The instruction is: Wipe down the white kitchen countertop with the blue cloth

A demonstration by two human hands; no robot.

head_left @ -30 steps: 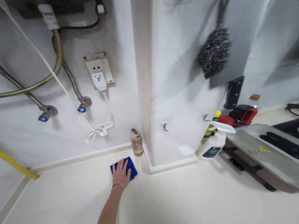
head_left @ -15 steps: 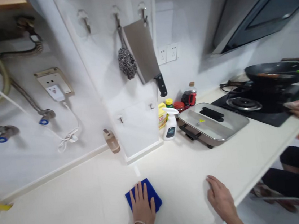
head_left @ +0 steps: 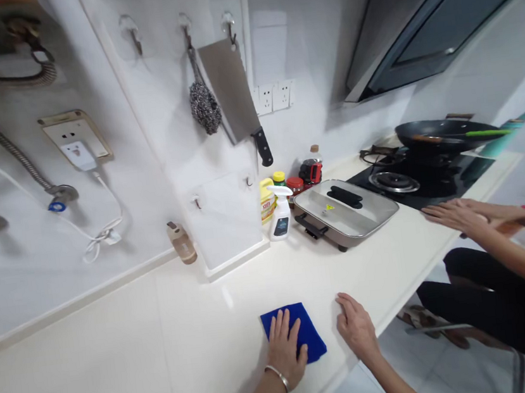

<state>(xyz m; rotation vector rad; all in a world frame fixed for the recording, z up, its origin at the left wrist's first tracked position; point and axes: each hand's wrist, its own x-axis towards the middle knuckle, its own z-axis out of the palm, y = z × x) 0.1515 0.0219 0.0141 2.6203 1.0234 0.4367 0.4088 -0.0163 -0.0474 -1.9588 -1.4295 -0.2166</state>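
My left hand (head_left: 285, 350) lies flat on a folded blue cloth (head_left: 312, 337), its fingers stretched out over the counter (head_left: 215, 355). The cloth's right side and top edge show beyond the fingers. A silver bangle circles the left wrist. Near the counter's front edge, to the right of the cloth, my right hand (head_left: 357, 325) rests on the white surface. Its fingers are loosely bent, the thumb stands apart from them, and I see nothing held in it.
A white spray bottle (head_left: 280, 213) and a lidded electric pan (head_left: 348, 211) stand behind my hands. A cleaver (head_left: 230, 92) and a steel scrubber (head_left: 205, 108) hang on wall hooks. At the right, another person's hands (head_left: 465, 213) rest by the cooktop (head_left: 452, 179), below a wok (head_left: 446, 134).
My left hand and the blue cloth have slid right along the counter, closer to my right hand. The view has turned slightly right. The other person's second hand and forearm have come into view.
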